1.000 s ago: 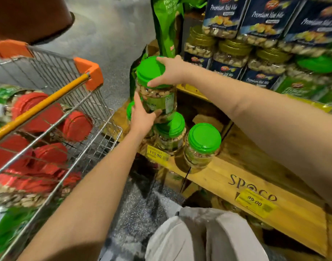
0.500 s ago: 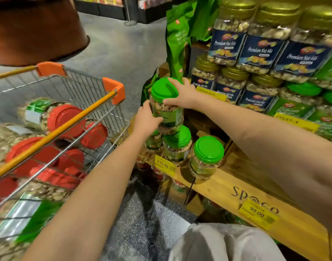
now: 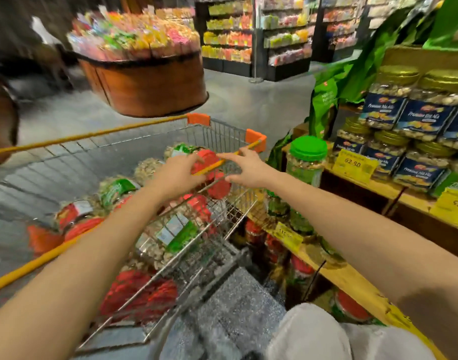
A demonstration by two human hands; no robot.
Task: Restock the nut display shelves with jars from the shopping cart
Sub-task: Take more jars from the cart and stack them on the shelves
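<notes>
**Red-lidded jars in cart, both grips open above them**

Red-lidded jar (image 3: 208, 158) lies on top of the heap at the far right corner of the shopping cart (image 3: 217, 133), w/ more red-lid nut jars (image 3: 144, 292) piled on their sides below it, labels green & white.

Left grip (image 3: 176, 175) is stretched over the load, fingers straight and apart, tips at the near edge of that jar's lid. Blur hides whether they touch it; it holds nothing.

Right grip (image 3: 244, 167) hangs over the cart's right rim, just by the orange corner cap (image 3: 255, 137). Fingers are spread wide, thumb low, nothing in it. The two grips flank the red lid, L side & R side.

Green-lidded jar (image 3: 307, 162) stands upright at the left end of the wooden shelf (image 3: 352, 279), apart from both grips and just left of the yellow price tag (image 3: 352, 165) marked 62.90. What it rests on is too blurred to tell; more green-lid jars (image 3: 277, 206) sit lower, behind the cart's wire.

Gold-lid, blue-label Premium Nut Mix jars (image 3: 425, 118) are stacked along the upper shelf at R, and green bags (image 3: 324, 100) hang by its left end. Red-lid jars (image 3: 300, 266) sit under the lower board.

Across the aisle is a round wooden bin (image 3: 144, 81) heaped w/ bright sweets. A pale-trousered knee (image 3: 313, 333) shows at the bottom edge.
</notes>
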